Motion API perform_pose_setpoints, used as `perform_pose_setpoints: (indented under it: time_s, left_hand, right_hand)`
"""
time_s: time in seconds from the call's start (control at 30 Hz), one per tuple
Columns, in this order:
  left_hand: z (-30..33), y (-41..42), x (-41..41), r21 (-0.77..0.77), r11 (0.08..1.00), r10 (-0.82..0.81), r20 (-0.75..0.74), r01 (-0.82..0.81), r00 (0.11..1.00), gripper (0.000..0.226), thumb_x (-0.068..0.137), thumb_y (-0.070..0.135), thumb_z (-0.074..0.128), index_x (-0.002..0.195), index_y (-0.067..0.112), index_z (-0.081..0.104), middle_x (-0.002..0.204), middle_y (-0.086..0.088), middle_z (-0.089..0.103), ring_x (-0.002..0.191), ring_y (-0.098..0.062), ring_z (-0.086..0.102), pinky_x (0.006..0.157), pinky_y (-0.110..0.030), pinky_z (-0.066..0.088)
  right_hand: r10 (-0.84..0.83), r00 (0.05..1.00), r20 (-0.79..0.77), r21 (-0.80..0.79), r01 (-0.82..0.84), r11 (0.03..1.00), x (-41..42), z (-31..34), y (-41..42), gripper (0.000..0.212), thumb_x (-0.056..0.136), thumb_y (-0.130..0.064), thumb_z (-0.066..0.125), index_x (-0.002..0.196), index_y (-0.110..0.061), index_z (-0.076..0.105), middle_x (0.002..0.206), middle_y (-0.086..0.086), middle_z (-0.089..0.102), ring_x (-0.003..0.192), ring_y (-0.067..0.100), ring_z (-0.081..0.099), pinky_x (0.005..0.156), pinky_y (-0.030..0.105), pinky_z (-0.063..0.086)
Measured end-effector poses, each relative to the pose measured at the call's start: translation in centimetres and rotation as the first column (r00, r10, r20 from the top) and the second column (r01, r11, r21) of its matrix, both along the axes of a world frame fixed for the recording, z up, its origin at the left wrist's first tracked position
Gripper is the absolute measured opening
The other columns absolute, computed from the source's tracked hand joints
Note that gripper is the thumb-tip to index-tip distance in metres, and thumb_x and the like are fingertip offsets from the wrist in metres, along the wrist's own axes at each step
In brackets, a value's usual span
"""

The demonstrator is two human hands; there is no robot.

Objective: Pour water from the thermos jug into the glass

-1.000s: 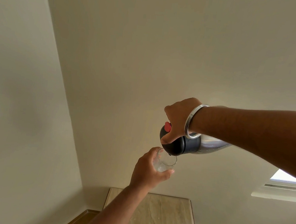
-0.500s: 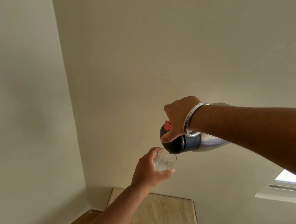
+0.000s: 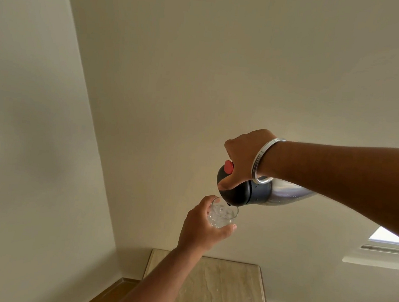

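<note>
Already my right grip (image 3: pixel 244 160) clamped the tilted thermos jug (image 3: pixel 250 192) above the glass (image 3: pixel 222 215) my left grip (image 3: pixel 200 231) held; overtilting risked overflow.

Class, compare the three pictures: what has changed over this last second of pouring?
Almost nothing. The left hand still holds the glass under the tilted thermos jug, gripped by the right hand. Nothing taken or released; only the camera view drifted slightly. The table is unchanged.

Both forearms are bare, with no sleeves in view. The right wrist carries a plain silver bangle (image 3: pixel 263 160), a smooth, flat metal band that sits loose just behind the right hand (image 3: pixel 244 155). The left hand (image 3: pixel 202 226) wears nothing.
</note>
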State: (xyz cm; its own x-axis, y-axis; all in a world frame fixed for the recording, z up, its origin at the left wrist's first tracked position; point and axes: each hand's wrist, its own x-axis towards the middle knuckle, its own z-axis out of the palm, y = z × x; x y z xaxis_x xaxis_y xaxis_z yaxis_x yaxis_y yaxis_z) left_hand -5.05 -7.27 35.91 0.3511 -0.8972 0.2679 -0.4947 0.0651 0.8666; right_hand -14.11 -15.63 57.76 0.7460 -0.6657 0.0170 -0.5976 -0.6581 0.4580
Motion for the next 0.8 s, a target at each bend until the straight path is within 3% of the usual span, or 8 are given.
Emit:
perform_pose_setpoints:
  time_s: [0.13,0.3,0.43,0.57,0.67,0.8]
  left_hand:
    - [-0.4,0.1,-0.1,0.006,1.000,0.009,-0.001,-0.009,1.000,0.078,0.059,0.063,0.079,0.127,0.040,0.048,0.114,0.022,0.058,0.101,-0.002,0.058,0.071,-0.003,0.045]
    - [-1.3,-0.1,-0.6,0.020,1.000,0.013,0.011,-0.013,1.000,0.078,0.060,0.060,0.080,0.127,0.036,0.049,0.120,0.013,0.063,0.107,-0.008,0.059,0.083,-0.019,0.053]
    - [-1.9,-0.3,-1.2,0.039,0.999,0.023,-0.009,-0.023,1.000,0.077,0.061,0.059,0.081,0.127,0.035,0.049,0.120,0.014,0.062,0.106,-0.005,0.056,0.081,-0.012,0.048]
    - [-2.5,-0.5,-1.8,0.058,0.997,0.043,-0.032,-0.041,0.999,0.072,0.061,0.059,0.082,0.123,0.037,0.051,0.114,0.011,0.065,0.104,-0.008,0.060,0.083,-0.022,0.054]
    - [-3.0,-0.4,-2.4,0.081,0.993,0.087,-0.028,-0.084,0.996,0.069,0.058,0.062,0.080,0.117,0.042,0.050,0.107,0.015,0.066,0.099,-0.005,0.061,0.074,-0.016,0.051]
    - [-3.8,0.2,-3.4,0.116,0.985,0.128,0.028,-0.131,0.991,0.072,0.056,0.069,0.075,0.118,0.045,0.047,0.105,0.020,0.063,0.091,-0.001,0.060,0.064,-0.008,0.044]
  right_hand:
    - [-0.014,0.999,0.042,0.028,0.013,1.000,-0.7,-0.7,-0.5,0.072,0.056,-0.088,0.055,0.086,-0.022,0.055,0.066,-0.008,0.062,0.057,0.013,0.057,0.051,0.028,0.042]
    - [-0.024,0.997,0.073,0.081,0.018,0.997,-1.3,-2.0,-1.2,0.069,0.054,-0.089,0.055,0.080,-0.025,0.049,0.065,-0.008,0.061,0.056,0.012,0.056,0.050,0.028,0.041]
    - [-0.053,0.991,0.121,0.134,0.037,0.990,-2.1,-2.8,-2.2,0.071,0.053,-0.090,0.050,0.081,-0.024,0.053,0.067,-0.008,0.062,0.058,0.013,0.058,0.053,0.029,0.044]
    - [-0.117,0.971,0.210,0.241,0.065,0.968,-3.7,-3.7,-3.3,0.076,0.049,-0.091,0.048,0.082,-0.023,0.058,0.071,-0.006,0.067,0.064,0.015,0.061,0.054,0.029,0.045]
    - [-0.231,0.916,0.327,0.392,0.090,0.915,-5.3,-4.5,-4.3,0.084,0.043,-0.092,0.047,0.083,-0.021,0.063,0.077,-0.002,0.070,0.068,0.018,0.064,0.060,0.033,0.049]
    - [-0.427,0.775,0.467,0.603,0.075,0.794,-7.9,-6.9,-5.6,0.072,0.055,-0.085,0.062,0.075,-0.016,0.065,0.070,0.002,0.068,0.062,0.021,0.059,0.056,0.035,0.045]
